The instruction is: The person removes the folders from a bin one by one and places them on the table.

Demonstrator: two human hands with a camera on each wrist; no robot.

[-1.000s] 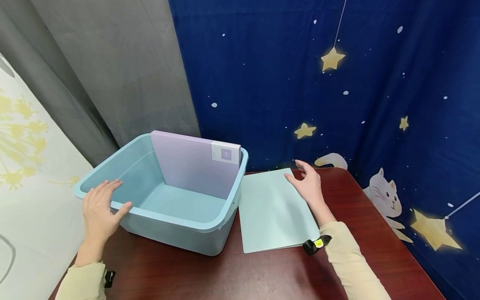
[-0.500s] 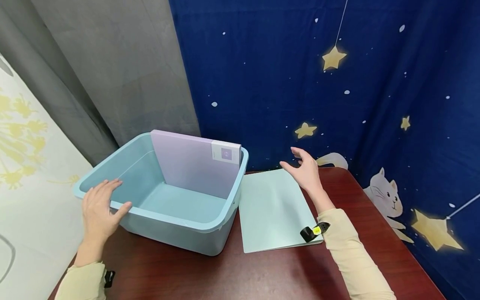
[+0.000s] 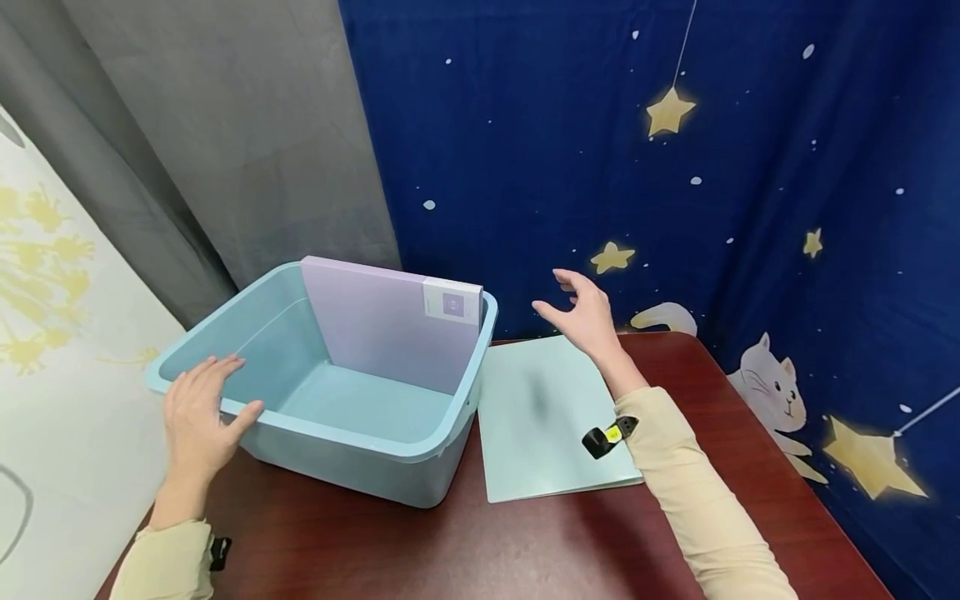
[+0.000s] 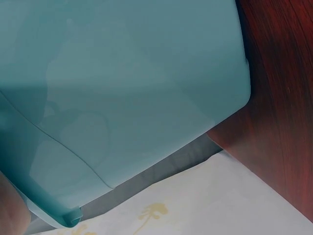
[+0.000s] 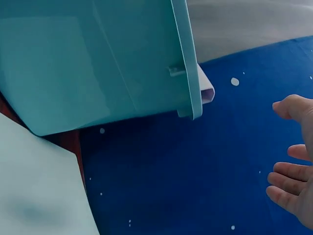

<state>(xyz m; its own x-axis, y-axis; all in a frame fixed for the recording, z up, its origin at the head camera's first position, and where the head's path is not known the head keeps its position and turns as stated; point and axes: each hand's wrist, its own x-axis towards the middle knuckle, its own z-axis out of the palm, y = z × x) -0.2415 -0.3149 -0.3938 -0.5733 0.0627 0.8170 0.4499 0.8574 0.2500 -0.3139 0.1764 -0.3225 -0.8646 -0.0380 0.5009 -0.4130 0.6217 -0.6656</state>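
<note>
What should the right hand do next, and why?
Maybe reach left for the lilac box: the right hand is empty with thumb and fingers apart, the box sticks up above the blue tub's rim, and the left hand is at that rim.

tub light blue; box lilac (label white); folder mint; table red-brown; curtain navy, yellow stars.

Pale cream sleeves, small black wrist cameras at both cuffs, a bright yellow label on the right one
</note>
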